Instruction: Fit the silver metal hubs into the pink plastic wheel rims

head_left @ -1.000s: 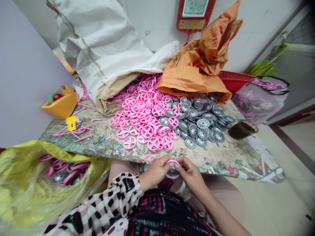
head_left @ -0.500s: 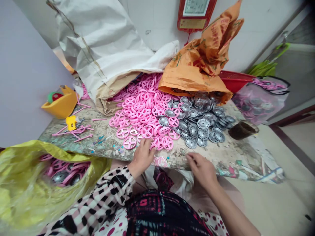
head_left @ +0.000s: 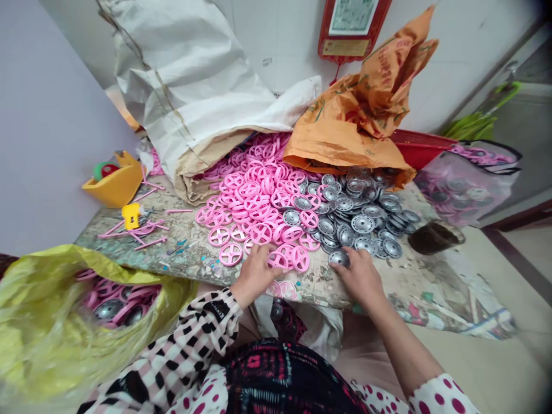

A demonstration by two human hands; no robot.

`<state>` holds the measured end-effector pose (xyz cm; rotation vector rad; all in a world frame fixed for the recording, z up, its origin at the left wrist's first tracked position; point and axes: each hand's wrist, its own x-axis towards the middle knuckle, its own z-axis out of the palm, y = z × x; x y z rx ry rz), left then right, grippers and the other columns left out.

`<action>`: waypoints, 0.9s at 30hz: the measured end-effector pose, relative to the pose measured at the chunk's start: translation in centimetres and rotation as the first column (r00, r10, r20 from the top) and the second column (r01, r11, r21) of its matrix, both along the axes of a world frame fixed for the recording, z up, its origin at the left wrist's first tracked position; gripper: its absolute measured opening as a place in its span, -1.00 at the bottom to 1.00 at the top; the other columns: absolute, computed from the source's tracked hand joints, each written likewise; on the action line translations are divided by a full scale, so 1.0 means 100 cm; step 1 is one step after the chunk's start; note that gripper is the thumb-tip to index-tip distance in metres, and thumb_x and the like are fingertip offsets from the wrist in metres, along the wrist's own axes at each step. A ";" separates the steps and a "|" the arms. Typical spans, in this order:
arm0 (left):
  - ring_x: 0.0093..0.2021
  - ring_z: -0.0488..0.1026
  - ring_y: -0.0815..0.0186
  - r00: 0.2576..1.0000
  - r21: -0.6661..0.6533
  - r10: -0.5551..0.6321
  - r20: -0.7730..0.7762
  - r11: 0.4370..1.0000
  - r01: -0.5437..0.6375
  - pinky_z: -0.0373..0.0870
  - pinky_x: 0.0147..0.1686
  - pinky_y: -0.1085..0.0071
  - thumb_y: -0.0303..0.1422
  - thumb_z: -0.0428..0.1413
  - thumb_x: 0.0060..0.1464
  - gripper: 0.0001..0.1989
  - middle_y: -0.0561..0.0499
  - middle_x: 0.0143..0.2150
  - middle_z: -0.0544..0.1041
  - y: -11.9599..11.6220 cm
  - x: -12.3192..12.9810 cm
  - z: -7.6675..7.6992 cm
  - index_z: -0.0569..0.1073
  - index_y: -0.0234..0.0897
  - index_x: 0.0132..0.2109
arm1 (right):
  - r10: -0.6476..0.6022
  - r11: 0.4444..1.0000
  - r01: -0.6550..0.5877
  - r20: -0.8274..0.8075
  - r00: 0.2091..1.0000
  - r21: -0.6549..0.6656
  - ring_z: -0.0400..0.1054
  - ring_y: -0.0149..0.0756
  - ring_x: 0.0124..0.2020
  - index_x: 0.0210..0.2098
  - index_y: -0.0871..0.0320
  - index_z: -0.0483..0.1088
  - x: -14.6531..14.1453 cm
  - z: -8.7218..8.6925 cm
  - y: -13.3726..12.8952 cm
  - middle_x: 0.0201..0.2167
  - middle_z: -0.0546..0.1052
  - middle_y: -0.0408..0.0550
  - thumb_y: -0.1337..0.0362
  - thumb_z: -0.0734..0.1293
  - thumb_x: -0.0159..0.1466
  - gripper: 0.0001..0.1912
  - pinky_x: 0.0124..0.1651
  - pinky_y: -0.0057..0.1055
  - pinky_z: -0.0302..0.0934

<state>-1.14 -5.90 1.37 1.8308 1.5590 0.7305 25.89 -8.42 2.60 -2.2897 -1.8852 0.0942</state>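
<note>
My left hand (head_left: pixel 254 275) reaches the front of a heap of pink plastic spoked rings (head_left: pixel 254 207), with its fingertips on one ring (head_left: pixel 276 260) that looks slightly lifted. My right hand (head_left: pixel 360 277) is at the front of a pile of silver perforated wheel discs (head_left: pixel 362 224), its fingers pinching one disc (head_left: pixel 338 259). Both piles lie on a worn, paint-flecked table (head_left: pixel 190 256), and both hands are near its front edge.
At lower left, an open yellow plastic bag (head_left: pixel 64 322) holds pink rings with silver discs. A white sack (head_left: pixel 185 86) and an orange sack (head_left: pixel 357 121) lie behind the piles. Further off are a yellow scoop (head_left: pixel 115 187), a dark cup (head_left: pixel 435 238) and a clear bag (head_left: pixel 468 190).
A second ago, both hands held a pink ring around a silver disc at the table edge. That piece has left view, and the hands have parted, reaching forward to the pink and silver piles.
</note>
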 end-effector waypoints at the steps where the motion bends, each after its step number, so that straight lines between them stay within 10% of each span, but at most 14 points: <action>1: -0.15 0.35 0.24 0.999 -0.009 0.008 0.045 1.000 -0.008 0.28 -0.16 0.34 -0.36 0.22 -0.14 -0.65 -0.01 -0.17 0.38 -0.001 -0.001 -0.004 0.36 -0.26 -0.15 | -0.010 1.000 0.011 -0.065 0.998 0.020 0.29 -0.14 -0.19 0.03 0.18 0.37 0.004 0.000 0.000 -0.15 0.36 0.08 0.08 0.30 0.22 -0.55 -0.18 -0.30 0.16; 5: -0.45 0.26 0.43 0.879 -0.180 0.076 0.471 0.984 0.012 0.22 -0.40 0.48 -0.33 0.17 -0.10 -0.76 0.15 -0.47 0.27 -0.005 -0.002 -0.012 0.24 -0.26 -0.33 | -0.067 0.981 0.146 -0.483 0.873 0.128 0.27 -0.25 -0.38 -0.29 0.16 0.40 0.009 0.005 -0.005 -0.41 0.39 -0.08 0.02 0.33 0.07 -0.65 -0.31 -0.35 0.15; 11: -0.50 0.36 0.43 0.479 -0.502 0.341 0.809 0.825 0.261 0.34 -0.49 0.47 -0.19 0.27 -0.15 -0.55 0.10 -0.40 0.40 -0.020 0.010 0.020 0.27 -0.27 -0.18 | 0.050 0.983 0.150 -0.941 0.336 0.106 0.12 -0.44 -0.62 -0.32 0.10 0.24 -0.063 0.029 -0.025 -0.54 0.30 -0.24 -0.03 0.38 0.07 -0.61 -0.57 -0.48 0.03; 18: -0.34 0.41 0.37 0.324 -0.444 0.329 0.887 0.801 0.402 0.44 -0.41 0.41 -0.17 0.30 -0.11 -0.56 0.02 -0.28 0.43 -0.041 0.025 0.035 0.35 -0.31 -0.17 | 0.273 0.931 -0.044 -0.610 0.744 0.362 0.26 -0.27 -0.28 -0.23 0.14 0.31 -0.109 0.021 -0.044 -0.28 0.36 -0.03 0.09 0.24 0.27 -0.76 -0.22 -0.34 0.20; 27: -0.42 0.37 0.42 0.387 -0.443 0.307 0.869 0.832 0.334 0.36 -0.44 0.49 -0.18 0.30 -0.16 -0.58 0.04 -0.35 0.43 -0.045 0.033 0.029 0.36 -0.34 -0.24 | 0.228 0.973 -0.131 -0.724 0.650 0.189 0.35 -0.29 -0.29 -0.13 0.11 0.35 -0.098 0.024 -0.047 -0.28 0.49 -0.09 0.11 0.22 0.29 -0.74 -0.23 -0.41 0.21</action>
